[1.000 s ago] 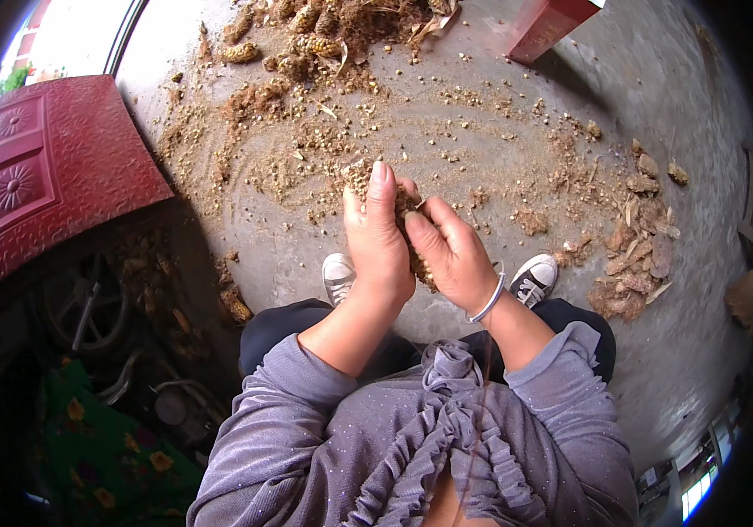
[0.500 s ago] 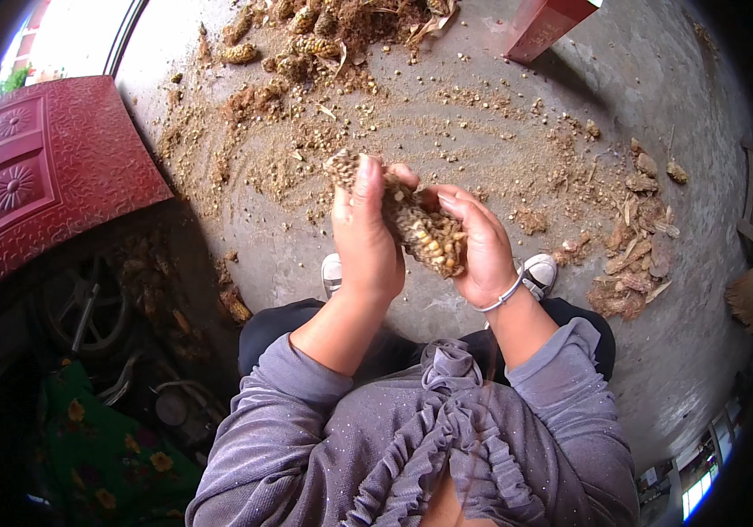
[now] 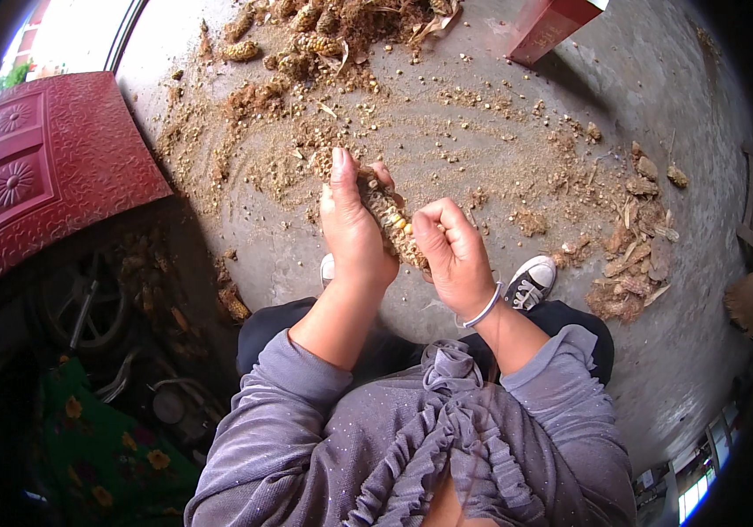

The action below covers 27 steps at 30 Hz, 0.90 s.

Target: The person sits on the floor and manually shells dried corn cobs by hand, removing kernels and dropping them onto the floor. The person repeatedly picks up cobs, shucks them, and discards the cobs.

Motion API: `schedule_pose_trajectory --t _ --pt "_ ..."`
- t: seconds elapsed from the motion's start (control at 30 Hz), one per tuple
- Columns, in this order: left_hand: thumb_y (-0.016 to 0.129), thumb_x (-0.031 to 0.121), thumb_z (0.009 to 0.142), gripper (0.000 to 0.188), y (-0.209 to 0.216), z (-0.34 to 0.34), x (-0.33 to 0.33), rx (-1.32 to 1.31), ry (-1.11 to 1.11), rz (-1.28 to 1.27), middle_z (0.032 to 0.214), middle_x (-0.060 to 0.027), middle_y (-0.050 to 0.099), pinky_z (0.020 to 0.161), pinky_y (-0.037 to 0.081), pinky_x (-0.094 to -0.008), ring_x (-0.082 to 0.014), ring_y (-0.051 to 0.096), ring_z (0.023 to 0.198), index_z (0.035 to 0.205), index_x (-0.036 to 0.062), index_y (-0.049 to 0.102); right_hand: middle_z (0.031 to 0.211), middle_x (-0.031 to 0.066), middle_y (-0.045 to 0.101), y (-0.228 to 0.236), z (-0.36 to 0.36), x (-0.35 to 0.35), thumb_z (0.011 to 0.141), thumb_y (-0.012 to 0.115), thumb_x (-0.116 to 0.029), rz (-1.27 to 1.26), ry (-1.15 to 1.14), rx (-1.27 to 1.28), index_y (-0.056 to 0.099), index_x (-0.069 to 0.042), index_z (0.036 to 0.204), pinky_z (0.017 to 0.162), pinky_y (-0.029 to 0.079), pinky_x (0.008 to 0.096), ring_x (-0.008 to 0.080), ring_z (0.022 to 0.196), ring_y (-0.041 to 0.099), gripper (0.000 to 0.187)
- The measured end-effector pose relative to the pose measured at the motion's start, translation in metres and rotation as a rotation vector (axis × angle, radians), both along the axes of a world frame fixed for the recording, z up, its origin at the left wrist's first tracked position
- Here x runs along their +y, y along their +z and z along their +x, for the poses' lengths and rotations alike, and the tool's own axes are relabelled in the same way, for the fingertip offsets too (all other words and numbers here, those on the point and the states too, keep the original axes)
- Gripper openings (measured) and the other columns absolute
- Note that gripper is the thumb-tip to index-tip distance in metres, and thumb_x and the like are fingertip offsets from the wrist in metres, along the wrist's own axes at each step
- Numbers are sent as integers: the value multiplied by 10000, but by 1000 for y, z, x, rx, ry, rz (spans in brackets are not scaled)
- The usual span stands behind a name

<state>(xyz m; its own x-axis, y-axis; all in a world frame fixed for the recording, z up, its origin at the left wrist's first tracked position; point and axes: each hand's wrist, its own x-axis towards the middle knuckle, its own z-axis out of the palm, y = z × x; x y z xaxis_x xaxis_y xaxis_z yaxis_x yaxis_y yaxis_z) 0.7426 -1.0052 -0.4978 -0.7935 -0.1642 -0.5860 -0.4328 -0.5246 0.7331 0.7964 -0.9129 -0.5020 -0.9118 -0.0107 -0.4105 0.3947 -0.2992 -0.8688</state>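
A dried corn cob (image 3: 382,213), mostly stripped with a few yellow kernels left on it, slants between my hands above the floor. My left hand (image 3: 354,230) is wrapped round its upper part, thumb pointing up along it. At the cob's lower end, my right hand (image 3: 457,256) is closed, with thumb and curled forefinger pressed against it. The undersides of its other fingers are hidden. A pale bracelet circles my right wrist. Loose kernels and chaff (image 3: 306,149) lie scattered on the concrete beyond my hands.
Unshelled cobs (image 3: 306,39) and brown silk are heaped at the far side. Bare cobs and husks (image 3: 631,263) lie to the right. A red box-like object (image 3: 548,31) stands at the back. On the left are a red embossed door (image 3: 51,167) and a dark wheeled machine (image 3: 95,307).
Both hands have shifted slightly left with the cob. My right fingers, earlier cupped round its lower end, are now curled tighter, and fewer yellow kernels show.
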Motion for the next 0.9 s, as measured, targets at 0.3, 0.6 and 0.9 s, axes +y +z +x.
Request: schedule_pose_trajectory --t 0.3,0.6,0.9 --pt "466 412 824 320 -5 1 1 44 18 -63 642 -29 522 482 407 -228 -117 482 539 771 97 453 613 -6 429 -6 -5 6 875 434 -243 -31 -18 -36 454 -18 777 517 364 231 76 576 406 246" --pt "520 353 810 278 -5 10 9 49 -14 -69 688 -49 526 573 425 -245 -119 495 628 784 85 453 625 72 543 -7 -1 2 835 507 -240 168 79 153 455 -27 790 496 409 259 117 573 526 223" --pt "494 372 818 319 -4 11 6 53 -137 -14 683 -52 534 574 424 -249 -130 499 617 772 56 500 604 -60 374 -9 -5 11 887 411 -193 -169 80 -57 462 -28 725 509 320 184 30 565 338 237"
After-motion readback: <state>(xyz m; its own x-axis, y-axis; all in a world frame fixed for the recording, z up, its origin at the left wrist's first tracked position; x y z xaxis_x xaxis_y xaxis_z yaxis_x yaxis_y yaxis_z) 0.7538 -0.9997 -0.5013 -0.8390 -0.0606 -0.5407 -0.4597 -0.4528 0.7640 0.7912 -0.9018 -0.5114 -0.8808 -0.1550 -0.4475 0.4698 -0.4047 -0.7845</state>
